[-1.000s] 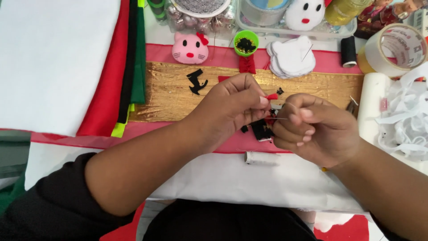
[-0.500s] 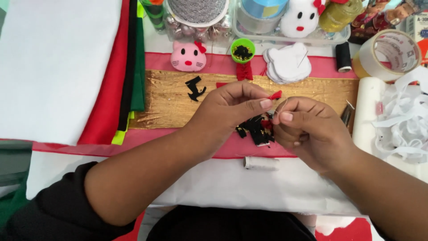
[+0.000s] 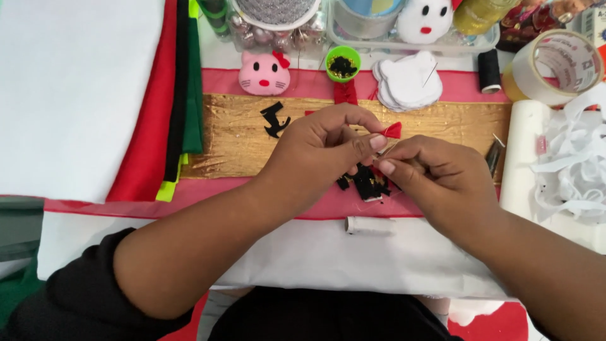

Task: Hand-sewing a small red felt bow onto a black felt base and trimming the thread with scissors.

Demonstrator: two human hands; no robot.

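Note:
My left hand (image 3: 322,148) pinches a small red felt piece (image 3: 392,130) between thumb and forefinger, above a gold cloth strip (image 3: 233,136). Touching it fingertip to fingertip, my right hand (image 3: 435,173) grips something thin at the red piece; whether it is a needle I cannot tell. Black felt scraps (image 3: 366,183) lie on the pink cloth just under both hands. A black felt cutout (image 3: 274,119) rests on the gold strip to the left.
A pink cat-face felt piece (image 3: 265,74), a green cup of beads (image 3: 343,63), white felt cutouts (image 3: 409,82), a black thread spool (image 3: 488,71) and a tape roll (image 3: 555,60) sit behind. Stacked felt sheets (image 3: 170,95) lie left; white strips (image 3: 571,164) lie right.
Both hands have stayed together over the black scraps and shifted slightly toward the far side; the red piece now shows more clearly at my left fingertips.

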